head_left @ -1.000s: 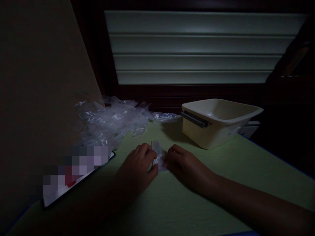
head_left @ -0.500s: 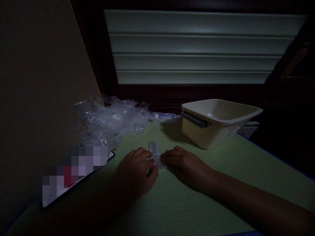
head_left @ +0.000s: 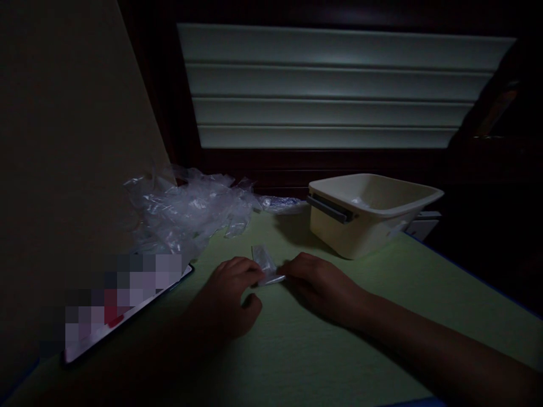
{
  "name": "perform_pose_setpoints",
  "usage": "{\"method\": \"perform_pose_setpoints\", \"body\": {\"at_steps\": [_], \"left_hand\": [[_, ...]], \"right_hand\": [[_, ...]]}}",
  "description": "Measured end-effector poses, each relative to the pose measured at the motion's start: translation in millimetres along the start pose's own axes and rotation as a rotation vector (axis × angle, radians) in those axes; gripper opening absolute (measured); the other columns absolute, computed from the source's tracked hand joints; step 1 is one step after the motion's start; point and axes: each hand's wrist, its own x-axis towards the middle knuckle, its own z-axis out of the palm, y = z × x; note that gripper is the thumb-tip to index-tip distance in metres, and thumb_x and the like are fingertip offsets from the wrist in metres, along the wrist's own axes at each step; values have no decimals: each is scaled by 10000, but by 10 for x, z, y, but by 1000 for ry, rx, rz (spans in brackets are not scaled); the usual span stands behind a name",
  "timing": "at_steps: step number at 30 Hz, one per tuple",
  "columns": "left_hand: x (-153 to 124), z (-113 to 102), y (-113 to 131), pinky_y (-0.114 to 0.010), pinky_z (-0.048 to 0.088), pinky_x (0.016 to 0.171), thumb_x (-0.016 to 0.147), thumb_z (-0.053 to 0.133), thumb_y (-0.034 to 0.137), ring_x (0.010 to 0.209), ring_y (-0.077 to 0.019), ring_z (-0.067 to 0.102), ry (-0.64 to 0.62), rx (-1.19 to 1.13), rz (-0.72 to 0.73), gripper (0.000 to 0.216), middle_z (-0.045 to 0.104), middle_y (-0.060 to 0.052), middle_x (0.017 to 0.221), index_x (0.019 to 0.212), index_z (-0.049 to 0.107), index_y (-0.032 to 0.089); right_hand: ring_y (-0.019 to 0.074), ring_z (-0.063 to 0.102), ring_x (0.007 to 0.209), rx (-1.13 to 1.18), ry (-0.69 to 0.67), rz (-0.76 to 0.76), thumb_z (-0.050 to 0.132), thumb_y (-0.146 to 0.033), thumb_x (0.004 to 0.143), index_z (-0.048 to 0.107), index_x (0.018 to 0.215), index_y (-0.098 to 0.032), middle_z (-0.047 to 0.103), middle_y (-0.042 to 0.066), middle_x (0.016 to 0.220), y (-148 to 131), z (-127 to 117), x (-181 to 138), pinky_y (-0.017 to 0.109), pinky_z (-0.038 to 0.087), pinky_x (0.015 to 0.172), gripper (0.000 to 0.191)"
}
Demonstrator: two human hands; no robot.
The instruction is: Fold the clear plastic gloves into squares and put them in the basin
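A small clear plastic bag [head_left: 265, 264] lies on the green tabletop [head_left: 322, 350] between my hands. My left hand [head_left: 233, 294] touches its left side with the fingertips, the thumb held apart from the fingers. At the bag's lower right corner, my right hand [head_left: 316, 282] has its fingers pinched together on the edge. Part of that grip is hidden behind the fingers. The scene is dim, so whatever the bag contains cannot be made out.
Crumpled clear plastic bags [head_left: 195, 206] are heaped at the back left. A cream bin [head_left: 339, 232] with a grey handle stands at the back right, some clear plastic inside. A tablet-like device [head_left: 127, 316], its screen blurred out, lies at the left. Behind is a slatted panel [head_left: 331, 85].
My left thumb has moved away from the bag and the fingers have spread. The bag's near edge now shows more, reaching to my right fingertips. The view has shifted slightly.
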Motion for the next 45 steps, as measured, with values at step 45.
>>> {"method": "perform_pose_setpoints", "body": {"at_steps": [45], "left_hand": [[-4,-5,-8,-354,354,748,902,311,158,870,-207,424,-158,185,-49,280,512,-44,855,743,541,159]], "right_hand": [[154,528,713,202,167,126,513,-179,822,557,914,-144,577,52,797,-105,45,-10,271,423,633,108]]}}
